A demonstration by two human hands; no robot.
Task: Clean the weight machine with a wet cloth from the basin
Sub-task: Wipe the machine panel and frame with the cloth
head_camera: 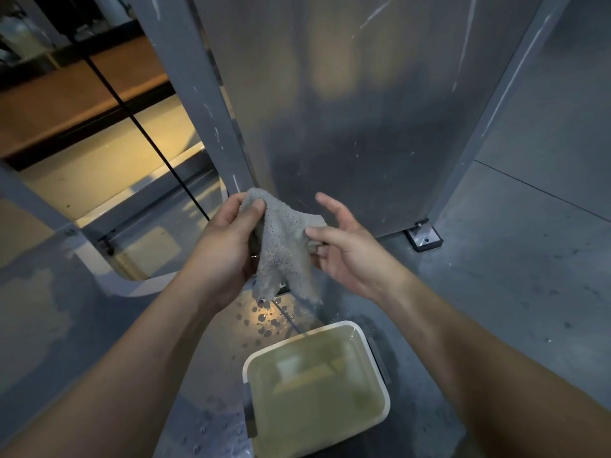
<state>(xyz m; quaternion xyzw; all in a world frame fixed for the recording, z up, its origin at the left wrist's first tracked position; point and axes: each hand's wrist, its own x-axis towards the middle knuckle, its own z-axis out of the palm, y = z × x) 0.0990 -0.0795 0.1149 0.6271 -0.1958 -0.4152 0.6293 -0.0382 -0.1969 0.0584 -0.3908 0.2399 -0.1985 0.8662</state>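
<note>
A grey wet cloth [282, 249] hangs between my two hands in front of the weight machine's grey metal panel [357, 104]. My left hand [228, 239] grips its upper left corner, thumb over the fabric. My right hand [344, 246] pinches the cloth's right edge with the thumb, while the forefinger sticks out straight. The cloth's lower edge dangles free above the floor. Below it stands a white rectangular basin [249, 365] holding murky yellowish water.
Water drops [264, 322] spot the grey floor between cloth and basin. A black cable [139, 127] runs diagonally at the left beside the machine's grey upright post [198, 94]. A bolted foot bracket [425, 238] sits at the panel's lower right corner.
</note>
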